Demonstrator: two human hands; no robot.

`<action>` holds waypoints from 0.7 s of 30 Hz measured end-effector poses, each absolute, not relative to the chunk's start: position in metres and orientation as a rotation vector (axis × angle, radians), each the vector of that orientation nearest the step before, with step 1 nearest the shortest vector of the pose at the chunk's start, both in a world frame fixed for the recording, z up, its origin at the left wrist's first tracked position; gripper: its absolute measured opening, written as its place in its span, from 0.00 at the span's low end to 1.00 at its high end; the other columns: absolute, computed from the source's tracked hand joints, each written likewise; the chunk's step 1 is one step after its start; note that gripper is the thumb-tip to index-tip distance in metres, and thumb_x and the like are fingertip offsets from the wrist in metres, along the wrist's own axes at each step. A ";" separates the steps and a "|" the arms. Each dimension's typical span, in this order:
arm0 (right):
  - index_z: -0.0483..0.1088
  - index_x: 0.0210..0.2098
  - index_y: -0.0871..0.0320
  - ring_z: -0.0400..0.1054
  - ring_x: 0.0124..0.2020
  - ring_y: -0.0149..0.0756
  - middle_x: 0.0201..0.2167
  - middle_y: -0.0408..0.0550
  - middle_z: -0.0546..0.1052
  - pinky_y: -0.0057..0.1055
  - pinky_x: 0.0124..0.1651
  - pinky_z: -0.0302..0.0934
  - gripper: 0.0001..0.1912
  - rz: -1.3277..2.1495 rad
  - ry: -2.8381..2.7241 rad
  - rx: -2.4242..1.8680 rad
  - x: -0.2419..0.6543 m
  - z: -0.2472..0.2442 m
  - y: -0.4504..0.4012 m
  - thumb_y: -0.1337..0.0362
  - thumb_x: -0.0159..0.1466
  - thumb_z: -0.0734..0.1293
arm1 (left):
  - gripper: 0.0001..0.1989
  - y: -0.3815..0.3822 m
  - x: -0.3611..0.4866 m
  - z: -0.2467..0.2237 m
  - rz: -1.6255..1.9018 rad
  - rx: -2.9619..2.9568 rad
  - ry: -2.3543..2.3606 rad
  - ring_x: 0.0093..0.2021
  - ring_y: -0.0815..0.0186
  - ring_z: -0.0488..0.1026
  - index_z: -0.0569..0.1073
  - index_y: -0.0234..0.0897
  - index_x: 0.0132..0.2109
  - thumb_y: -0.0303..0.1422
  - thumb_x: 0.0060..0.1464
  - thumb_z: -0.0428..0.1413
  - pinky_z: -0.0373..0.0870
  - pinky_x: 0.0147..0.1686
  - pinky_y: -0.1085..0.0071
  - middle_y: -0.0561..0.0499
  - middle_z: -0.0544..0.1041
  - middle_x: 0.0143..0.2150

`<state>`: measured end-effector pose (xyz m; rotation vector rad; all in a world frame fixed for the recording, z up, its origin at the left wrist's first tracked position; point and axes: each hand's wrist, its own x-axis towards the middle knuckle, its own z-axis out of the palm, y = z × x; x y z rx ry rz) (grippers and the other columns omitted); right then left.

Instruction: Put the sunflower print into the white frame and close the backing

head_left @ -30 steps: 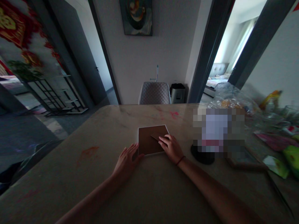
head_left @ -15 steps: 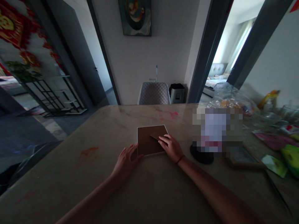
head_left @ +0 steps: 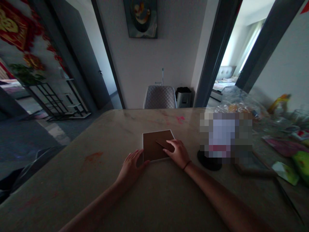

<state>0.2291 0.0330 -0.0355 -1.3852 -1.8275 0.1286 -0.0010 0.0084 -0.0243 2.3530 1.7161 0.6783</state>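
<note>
A photo frame (head_left: pixel 151 149) lies face down on the table, its brown back showing and a thin white edge around it. From the back a narrow brown stand flap (head_left: pixel 160 144) shows as a thin slanting strip. My right hand (head_left: pixel 179 153) is over the right part of the frame, thumb on one side of the flap and fingers on the other; the flap's end is partly hidden by them. My left hand (head_left: pixel 131 166) rests with fingers outstretched at the frame's lower left corner, thumb along the near edge.
Right of the frame stands a blurred-out item on a round black base (head_left: pixel 209 161). Beyond it are a clear plastic bag (head_left: pixel 238 100), a tray-like dark object (head_left: pixel 256 167) and a green packet (head_left: pixel 301 164). A quilted chair (head_left: pixel 160 96) stands behind the table (head_left: pixel 79 187).
My right thumb and fingers have spread farther apart around the stand flap, which now looks thinner, nearly edge-on. My left hand and the frame hold still; the view has shifted slightly.
</note>
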 end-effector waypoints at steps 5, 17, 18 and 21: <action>0.70 0.45 0.63 0.65 0.50 0.41 0.46 0.57 0.73 0.38 0.52 0.59 0.19 0.148 -1.863 -1.447 0.228 -0.036 0.034 0.60 0.57 0.65 | 0.27 0.009 -0.002 -0.026 0.683 2.363 1.702 0.57 0.58 0.62 0.63 0.35 0.55 0.47 0.52 0.48 0.54 0.57 0.57 0.43 0.68 0.56; 0.70 0.47 0.61 0.67 0.48 0.41 0.45 0.55 0.74 0.37 0.51 0.61 0.17 0.137 -1.894 -1.434 0.229 -0.031 0.033 0.60 0.61 0.61 | 0.29 0.011 -0.003 -0.026 0.675 2.361 1.700 0.57 0.59 0.62 0.64 0.35 0.56 0.49 0.52 0.47 0.52 0.58 0.57 0.43 0.67 0.57; 0.70 0.47 0.61 0.67 0.48 0.41 0.45 0.55 0.74 0.37 0.50 0.61 0.17 0.133 -1.895 -1.426 0.229 -0.031 0.033 0.60 0.61 0.61 | 0.29 0.011 -0.003 -0.027 0.673 2.358 1.699 0.57 0.59 0.62 0.64 0.36 0.56 0.49 0.52 0.47 0.52 0.58 0.57 0.43 0.67 0.57; 0.70 0.47 0.59 0.67 0.47 0.40 0.44 0.54 0.74 0.37 0.49 0.62 0.17 0.117 -1.903 -1.386 0.229 -0.032 0.034 0.60 0.62 0.60 | 0.29 0.011 -0.004 -0.027 0.670 2.344 1.692 0.58 0.58 0.62 0.64 0.36 0.56 0.48 0.52 0.48 0.51 0.58 0.57 0.42 0.66 0.57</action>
